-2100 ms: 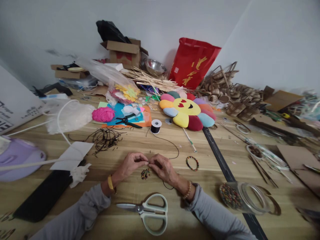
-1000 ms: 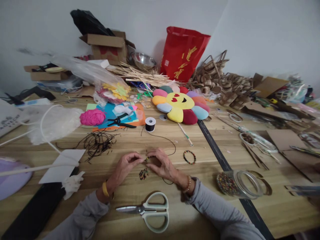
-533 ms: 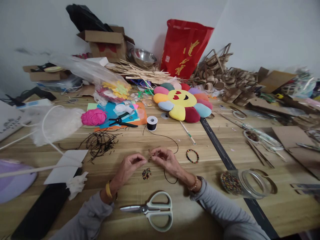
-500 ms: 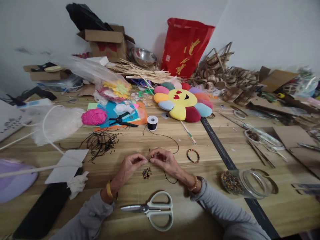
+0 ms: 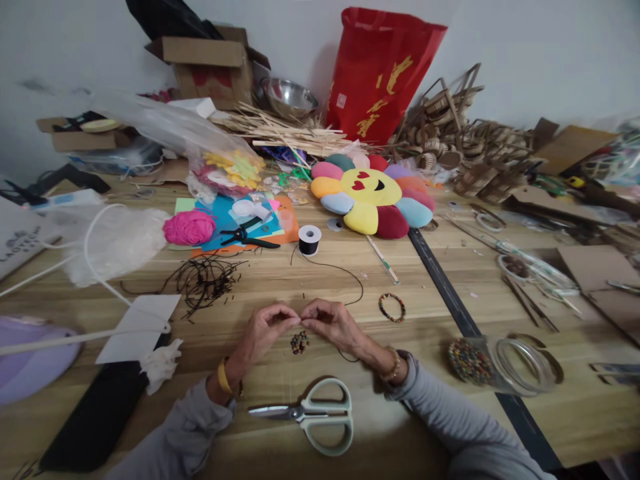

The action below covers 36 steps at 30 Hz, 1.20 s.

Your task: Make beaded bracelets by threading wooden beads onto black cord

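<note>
My left hand (image 5: 264, 335) and my right hand (image 5: 336, 328) meet over the table, thumbs and forefingers pinched tip to tip. A thin black cord (image 5: 345, 265) runs from a white-rimmed spool (image 5: 309, 241) round to my right hand, and part of it shows below that wrist. What lies between the left fingertips is too small to make out. Just under the fingers is a small pile of coloured beads (image 5: 300, 343). Scissors (image 5: 320, 415) with pale green handles lie closer to me. A finished-looking bead bracelet (image 5: 391, 307) rests right of my right hand.
A clear jar (image 5: 473, 362) of beads lies on its side at right. Black cord scraps (image 5: 207, 280), pliers (image 5: 243, 237) and pink yarn (image 5: 190, 228) are at left. A flower cushion (image 5: 373, 190) and red bag (image 5: 385, 77) stand behind. A black strip (image 5: 445, 293) crosses the table.
The fingertips of both hands have come closer together, and the right fingers are more closed. The whole view has shifted slightly; the beads and scissors look unmoved on the table.
</note>
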{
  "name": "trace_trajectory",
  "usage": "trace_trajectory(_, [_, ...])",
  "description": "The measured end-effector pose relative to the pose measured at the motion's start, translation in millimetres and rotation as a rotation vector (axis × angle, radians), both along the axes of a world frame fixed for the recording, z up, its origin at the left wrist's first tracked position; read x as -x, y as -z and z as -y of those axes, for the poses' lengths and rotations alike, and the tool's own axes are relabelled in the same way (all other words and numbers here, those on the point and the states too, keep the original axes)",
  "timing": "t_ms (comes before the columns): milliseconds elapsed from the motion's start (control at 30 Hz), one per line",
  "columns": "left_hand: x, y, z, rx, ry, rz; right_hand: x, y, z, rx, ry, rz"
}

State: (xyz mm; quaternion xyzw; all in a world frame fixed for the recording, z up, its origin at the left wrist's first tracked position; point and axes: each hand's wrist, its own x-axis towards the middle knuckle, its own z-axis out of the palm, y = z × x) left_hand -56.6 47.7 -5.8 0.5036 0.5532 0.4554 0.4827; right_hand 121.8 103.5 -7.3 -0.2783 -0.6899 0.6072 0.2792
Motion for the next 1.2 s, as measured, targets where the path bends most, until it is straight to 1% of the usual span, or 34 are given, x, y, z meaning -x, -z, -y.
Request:
trace_trajectory(267, [0.5, 2.6, -0.2, 0.044, 0.001, -0.008, -1.2, -4.6, -2.6, -0.122, 0.017, 0.068])
trace_trajectory(467, [1.6, 3.8, -0.7, 0.034, 0.036, -0.052, -2.7, -5.4, -3.8, -0.247, -0.018, 0.121])
trace_trajectory(533, [1.0, 6.3, -0.1, 0.028, 0.024, -0.052, -3.3, -3.5, -4.8, -0.256, 0.003, 0.107])
trace_trajectory(600, [-0.8, 9.4, 1.2, -0.005, 0.018, -0.066, -4.1, -1.0, -6.2, -0.253, 0.056, 0.078])
trace_trajectory(667, [-3.4, 11.8, 3.2, -0.101, 0.071, -0.156, -5.4, 1.3, -7.6, -0.247, 0.115, 0.055])
trace_trajectory(733, [-6.7, 12.2, 6.2, -0.242, 0.160, -0.320, -6.7, 2.8, -8.1, -0.239, 0.160, 0.044])
trace_trajectory(800, [-10.3, 10.6, 9.9, -0.371, 0.226, -0.493, -7.6, 3.7, -7.4, -0.219, 0.185, 0.039])
trace_trajectory(867, [-13.5, 7.9, 13.6, -0.450, 0.260, -0.636, -7.9, 4.0, -6.1, -0.204, 0.184, 0.035])
trace_trajectory(967, [-16.8, 4.8, 17.5, -0.501, 0.292, -0.794, -7.6, 3.7, -4.7, -0.215, 0.153, 0.034])
trace_trajectory(1033, [-17.8, 3.9, 18.5, -0.505, 0.301, -0.859, -7.5, 3.4, -4.7, -0.227, 0.143, 0.029])
trace_trajectory(1200, [-18.6, 3.8, 18.6, -0.496, 0.306, -0.914, -7.4, 3.3, -5.4, -0.240, 0.121, 0.013])
